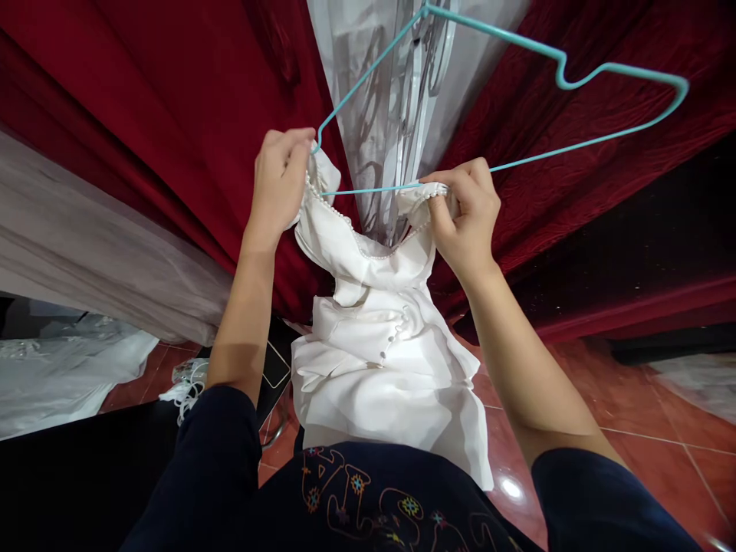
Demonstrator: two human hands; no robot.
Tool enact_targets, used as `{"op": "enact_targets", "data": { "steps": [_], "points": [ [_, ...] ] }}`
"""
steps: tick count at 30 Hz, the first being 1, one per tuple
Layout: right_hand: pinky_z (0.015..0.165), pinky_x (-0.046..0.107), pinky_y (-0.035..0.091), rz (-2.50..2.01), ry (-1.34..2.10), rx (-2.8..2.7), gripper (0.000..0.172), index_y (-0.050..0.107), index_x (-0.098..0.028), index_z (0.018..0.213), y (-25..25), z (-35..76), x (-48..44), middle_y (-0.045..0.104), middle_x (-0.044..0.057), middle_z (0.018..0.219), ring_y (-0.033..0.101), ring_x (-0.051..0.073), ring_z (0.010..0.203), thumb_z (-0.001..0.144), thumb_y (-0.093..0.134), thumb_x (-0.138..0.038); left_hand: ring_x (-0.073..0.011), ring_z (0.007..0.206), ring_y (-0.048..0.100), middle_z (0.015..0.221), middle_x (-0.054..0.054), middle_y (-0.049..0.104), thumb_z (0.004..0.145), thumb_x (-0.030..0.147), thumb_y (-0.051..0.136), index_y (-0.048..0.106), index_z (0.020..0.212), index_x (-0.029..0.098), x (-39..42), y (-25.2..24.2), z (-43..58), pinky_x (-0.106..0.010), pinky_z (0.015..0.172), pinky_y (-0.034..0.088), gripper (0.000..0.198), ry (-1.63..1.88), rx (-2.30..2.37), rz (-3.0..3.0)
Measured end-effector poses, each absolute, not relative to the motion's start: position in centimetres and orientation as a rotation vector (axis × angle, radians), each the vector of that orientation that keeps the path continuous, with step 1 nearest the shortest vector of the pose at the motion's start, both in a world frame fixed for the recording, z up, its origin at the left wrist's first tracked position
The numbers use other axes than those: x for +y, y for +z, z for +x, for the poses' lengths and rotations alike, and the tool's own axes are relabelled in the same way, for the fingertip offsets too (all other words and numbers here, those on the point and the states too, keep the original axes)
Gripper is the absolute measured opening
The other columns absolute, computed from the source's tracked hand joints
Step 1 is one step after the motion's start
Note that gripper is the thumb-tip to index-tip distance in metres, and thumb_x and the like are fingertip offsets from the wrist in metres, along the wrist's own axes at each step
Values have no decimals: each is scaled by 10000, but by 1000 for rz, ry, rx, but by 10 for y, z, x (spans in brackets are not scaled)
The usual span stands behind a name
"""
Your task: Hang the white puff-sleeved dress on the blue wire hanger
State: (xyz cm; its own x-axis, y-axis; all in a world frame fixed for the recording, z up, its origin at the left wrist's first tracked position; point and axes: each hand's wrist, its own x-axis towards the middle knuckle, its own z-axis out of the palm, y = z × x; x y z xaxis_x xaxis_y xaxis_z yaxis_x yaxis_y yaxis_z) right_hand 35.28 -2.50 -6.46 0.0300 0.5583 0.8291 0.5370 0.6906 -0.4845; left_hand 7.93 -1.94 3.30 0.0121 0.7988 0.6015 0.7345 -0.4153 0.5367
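Note:
A white dress (368,383) with a beaded neckline and a row of small buttons hangs down in front of me. My left hand (281,180) is closed on its left shoulder, where one end of the light blue hanger (371,73) meets the fabric. The fingertips there touch the hanger's notch. My right hand (465,207) pinches the other shoulder of the dress beside the hanger's lower bar. On that side the hanger's end sticks out to the right, outside the dress. The fabric inside each grip is partly hidden by the fingers.
Dark red curtains (172,100) hang on both sides, with white cloth (362,84) between them. At the lower left is a black surface (92,475) with white strappy items (192,383) near it. White tulle (69,368) lies farther left. The floor has red tiles (644,429).

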Motion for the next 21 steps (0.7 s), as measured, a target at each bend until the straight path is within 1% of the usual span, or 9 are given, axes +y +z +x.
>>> {"op": "enact_targets", "data": {
  "steps": [2,4,6,7,9,11,13,17,21],
  "points": [
    [969,492,573,-935,13,-1621,338,711,-276,1066,-64,354,-24,605,81,1012,635,253,1028,1045,456,-497,-202,1275,638,1292,-9,680,1000,249,435,645,1298,362,-29,27,83,-384,1148,499,382,1368,1488,2192],
    [973,491,576,-951,5,-1622,342,707,-272,1063,-63,354,-23,607,82,1013,637,251,1032,1047,453,-500,-196,1285,633,1360,-1,654,947,163,453,459,1512,365,-40,24,86,-385,1152,502,601,1387,1395,2267],
    [978,496,576,-953,-5,-1611,345,704,-268,1055,-63,353,-22,607,81,1010,640,250,1036,1051,443,-493,-183,1331,606,1398,9,637,924,104,457,287,1596,390,-47,23,90,-376,1152,497,751,1409,1374,2357],
    [977,498,577,-953,-11,-1606,344,702,-267,1052,-63,351,-22,608,81,1010,642,250,1037,1053,440,-489,-171,1367,582,1421,15,625,926,82,454,264,1591,407,-49,23,91,-366,1159,490,764,1428,1383,2378],
    [969,502,580,-966,-30,-1600,336,698,-271,1056,-64,349,-21,612,81,1016,644,254,1047,1056,436,-481,-161,1363,579,1410,7,626,931,58,494,363,1496,382,-48,24,91,-353,1155,494,665,1512,1436,2362],
    [962,493,583,-993,-48,-1603,316,695,-294,1070,-64,347,-22,624,82,1024,640,253,1066,1058,437,-475,-160,1201,643,1257,0,668,927,59,591,526,1247,287,-42,24,86,-347,1081,534,397,1587,1581,2297],
    [958,490,585,-1006,-63,-1604,302,693,-306,1075,-65,347,-22,629,81,1027,638,253,1076,1060,437,-467,-119,985,643,1037,23,656,937,79,663,560,991,217,-36,23,80,-313,946,561,181,1608,1739,2214],
    [975,499,578,-977,-41,-1613,315,701,-279,1072,-64,349,-23,615,84,1034,643,260,1068,1055,445,-462,-75,837,560,909,42,597,963,70,686,608,906,183,-28,21,70,-277,828,524,148,1581,1796,2175],
    [1006,492,564,-946,23,-1592,330,708,-268,1066,-64,348,-24,598,80,1023,636,253,1066,1049,461,-487,-120,846,569,925,15,609,962,182,752,603,869,202,-23,19,72,-310,810,498,177,1735,1725,2176]
  ]
}}
